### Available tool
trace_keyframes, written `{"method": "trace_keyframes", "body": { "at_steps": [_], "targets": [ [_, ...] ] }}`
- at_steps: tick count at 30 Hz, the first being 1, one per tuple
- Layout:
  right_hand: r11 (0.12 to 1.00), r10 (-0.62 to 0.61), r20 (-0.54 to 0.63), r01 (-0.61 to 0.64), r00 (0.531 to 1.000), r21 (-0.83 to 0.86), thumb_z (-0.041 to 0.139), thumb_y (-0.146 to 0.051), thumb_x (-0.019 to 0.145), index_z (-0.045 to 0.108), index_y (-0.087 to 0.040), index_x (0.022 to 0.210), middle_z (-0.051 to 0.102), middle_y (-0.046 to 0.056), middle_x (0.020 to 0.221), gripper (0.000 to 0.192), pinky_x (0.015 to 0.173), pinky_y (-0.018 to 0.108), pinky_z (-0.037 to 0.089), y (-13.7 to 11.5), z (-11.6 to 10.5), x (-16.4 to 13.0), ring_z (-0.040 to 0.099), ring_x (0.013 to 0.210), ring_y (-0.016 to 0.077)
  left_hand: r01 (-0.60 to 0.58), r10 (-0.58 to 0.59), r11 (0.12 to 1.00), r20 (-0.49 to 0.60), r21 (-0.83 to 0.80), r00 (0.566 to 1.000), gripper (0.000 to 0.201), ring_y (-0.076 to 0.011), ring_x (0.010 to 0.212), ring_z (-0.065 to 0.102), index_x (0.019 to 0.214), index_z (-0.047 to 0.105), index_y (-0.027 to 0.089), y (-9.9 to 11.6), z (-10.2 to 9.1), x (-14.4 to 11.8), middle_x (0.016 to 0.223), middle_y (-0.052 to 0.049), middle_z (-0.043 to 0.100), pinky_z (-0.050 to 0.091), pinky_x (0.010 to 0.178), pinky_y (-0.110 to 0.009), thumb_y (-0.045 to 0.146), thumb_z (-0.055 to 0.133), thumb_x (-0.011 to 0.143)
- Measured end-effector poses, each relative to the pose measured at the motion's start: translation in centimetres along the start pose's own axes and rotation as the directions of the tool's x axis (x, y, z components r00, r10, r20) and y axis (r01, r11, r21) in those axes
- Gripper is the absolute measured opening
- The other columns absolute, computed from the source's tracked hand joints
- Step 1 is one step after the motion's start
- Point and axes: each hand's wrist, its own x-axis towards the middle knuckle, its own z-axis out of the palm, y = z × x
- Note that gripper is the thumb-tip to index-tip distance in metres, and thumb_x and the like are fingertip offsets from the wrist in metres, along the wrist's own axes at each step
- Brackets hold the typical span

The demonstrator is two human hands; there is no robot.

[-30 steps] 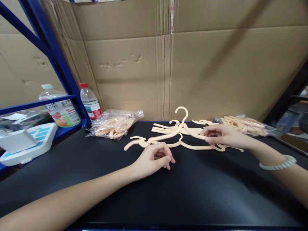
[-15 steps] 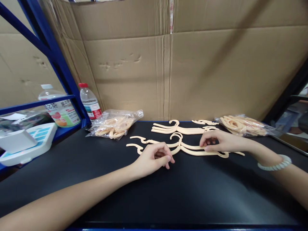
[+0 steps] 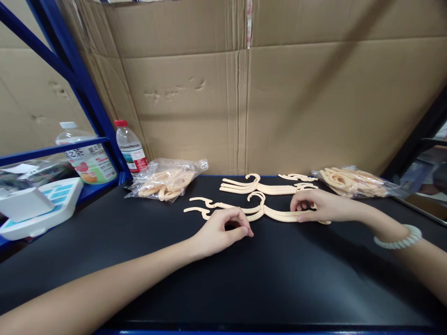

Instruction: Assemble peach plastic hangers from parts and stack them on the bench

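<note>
The right hand [image 3: 316, 207] lies with curled fingers on the right arm of a pale cream plastic hanger [image 3: 260, 213], pressing it flat on the black tabletop [image 3: 223, 279]; whether it truly grips is unclear. The left hand [image 3: 220, 230], loosely closed and holding nothing, sits just near of the hanger's left arm. The hanger lies mid-table, with a second stack of cream hangers [image 3: 260, 186] just beyond it. Clear bags of hangers [image 3: 165, 179] sit far left and far right.
</note>
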Motion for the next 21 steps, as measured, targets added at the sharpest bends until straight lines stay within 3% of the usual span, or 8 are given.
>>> {"method": "trace_keyframes", "body": {
  "at_steps": [7,13,17,21],
  "targets": [
    [1.000,0.018,-0.008,-0.018,1.000,0.014,0.063,-0.043,0.077,0.068,-0.019,0.086,0.065,0.005,0.084,0.026,0.065,0.030,0.044,0.25,-0.18,-0.07,0.057,0.075,0.0193,-0.027,0.026,0.998,0.022,0.049,0.999,0.007,-0.0162,0.078,0.066,0.075,0.063,0.013,0.34,-0.05,-0.02,0.080,-0.006,0.071,0.048,0.077,-0.028,0.016,0.060,0.081],
    [0.999,0.006,-0.079,-0.003,0.997,0.034,0.060,-0.054,0.078,0.070,-0.018,0.087,0.066,0.006,0.082,0.039,0.065,0.030,0.043,-0.08,-0.39,-0.06,0.058,0.074,0.0201,-0.034,0.033,0.998,0.030,0.045,0.999,0.008,-0.0163,0.078,0.065,0.076,0.062,0.013,0.35,-0.14,-0.10,0.080,-0.006,0.071,0.048,0.076,-0.028,0.017,0.060,0.082],
    [0.995,0.007,-0.209,0.014,0.978,0.099,0.033,-0.054,0.093,0.069,-0.018,0.059,0.065,0.007,0.074,0.061,0.072,0.033,0.043,-0.56,-0.57,-0.16,0.058,0.070,0.0193,-0.041,0.039,0.998,0.034,0.053,0.999,0.008,-0.0160,0.078,0.065,0.076,0.063,0.013,0.25,-0.17,-0.07,0.080,-0.006,0.071,0.048,0.076,-0.028,0.017,0.060,0.082],
    [0.988,0.049,-0.315,0.000,0.948,0.152,0.028,-0.042,0.094,0.061,-0.020,0.045,0.068,0.008,0.075,0.064,0.079,0.034,0.042,-0.46,-0.83,-0.40,0.061,0.077,0.0215,-0.046,0.044,0.997,0.037,0.062,0.998,0.008,-0.0158,0.078,0.065,0.076,0.063,0.013,0.19,-0.16,0.00,0.081,-0.006,0.071,0.048,0.077,-0.028,0.017,0.060,0.083]
  ]
}}
